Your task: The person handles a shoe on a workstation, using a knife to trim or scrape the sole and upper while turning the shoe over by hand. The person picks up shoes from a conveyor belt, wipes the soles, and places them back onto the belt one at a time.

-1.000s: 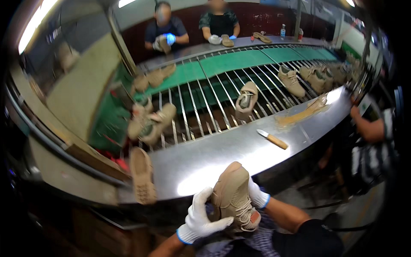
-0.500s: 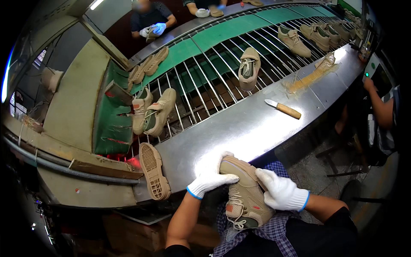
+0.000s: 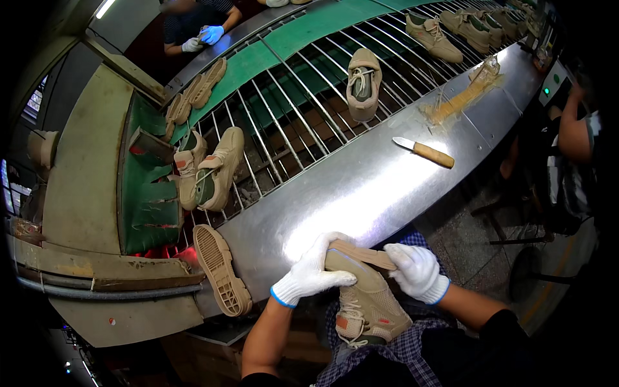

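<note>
A beige lace-up shoe upper [image 3: 377, 303] with a small red mark on its side rests against my plaid apron, toe pointing away. My left hand [image 3: 314, 272], in a white knit glove with a blue cuff, is closed round the toe, thumb on top of the upper. There it also clasps the front end of a tan rubber sole [image 3: 365, 253]. My right hand [image 3: 418, 271], gloved alike, grips the sole farther back. A gap shows between the sole and the upper toward the heel; at the toe they touch.
A knife [image 3: 425, 153] with a wooden handle lies on the metal ledge [image 3: 277, 226]. Another loose sole [image 3: 221, 269] rests at the left. Several shoes, including a single shoe [image 3: 363, 85], stand on the conveyor rods [image 3: 296, 138]. Across the conveyor works a person [image 3: 200, 26] in gloves.
My right hand has drawn the rear of the sole away from the upper, widening a gap. My left hand stays at the toe. The whole view has shifted slightly.
</note>
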Tool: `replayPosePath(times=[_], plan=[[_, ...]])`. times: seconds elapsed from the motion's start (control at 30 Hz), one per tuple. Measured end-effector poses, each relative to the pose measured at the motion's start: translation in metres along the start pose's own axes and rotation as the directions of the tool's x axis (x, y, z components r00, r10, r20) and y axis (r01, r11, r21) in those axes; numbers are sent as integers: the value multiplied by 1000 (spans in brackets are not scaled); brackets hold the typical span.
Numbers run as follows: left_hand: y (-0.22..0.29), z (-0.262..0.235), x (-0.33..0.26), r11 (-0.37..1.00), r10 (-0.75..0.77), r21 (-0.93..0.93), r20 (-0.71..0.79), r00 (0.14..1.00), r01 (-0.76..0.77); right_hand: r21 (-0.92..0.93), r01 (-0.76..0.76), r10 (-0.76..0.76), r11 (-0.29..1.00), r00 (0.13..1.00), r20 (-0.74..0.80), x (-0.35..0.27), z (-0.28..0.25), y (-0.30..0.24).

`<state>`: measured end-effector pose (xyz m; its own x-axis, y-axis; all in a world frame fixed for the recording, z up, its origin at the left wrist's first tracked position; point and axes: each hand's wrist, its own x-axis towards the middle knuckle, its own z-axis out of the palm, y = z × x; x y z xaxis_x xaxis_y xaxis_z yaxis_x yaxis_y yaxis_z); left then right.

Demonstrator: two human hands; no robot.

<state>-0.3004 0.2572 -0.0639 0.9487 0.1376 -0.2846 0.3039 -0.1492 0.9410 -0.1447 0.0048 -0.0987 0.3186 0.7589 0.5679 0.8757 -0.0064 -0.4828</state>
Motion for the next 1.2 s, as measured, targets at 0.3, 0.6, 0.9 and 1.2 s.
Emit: replayPosePath(times=[0.3,0.6,0.9,1.2], plan=[[13,2,0,999,-32,37,-29,999,33,-75,35,-6,997,934,356,79,6,-1],[9,5,2,980,23,199,-134,991,4,132,-357,188,925,729,658,113,20,13],[29,7,-6,892,225,424,-112,968,-158,139,-549,346,824,683,643,59,-59,-37],[51,31,32,631,399,750,-91,912,-201,-37,-277,245,960,772,586,19,-36,-33]])
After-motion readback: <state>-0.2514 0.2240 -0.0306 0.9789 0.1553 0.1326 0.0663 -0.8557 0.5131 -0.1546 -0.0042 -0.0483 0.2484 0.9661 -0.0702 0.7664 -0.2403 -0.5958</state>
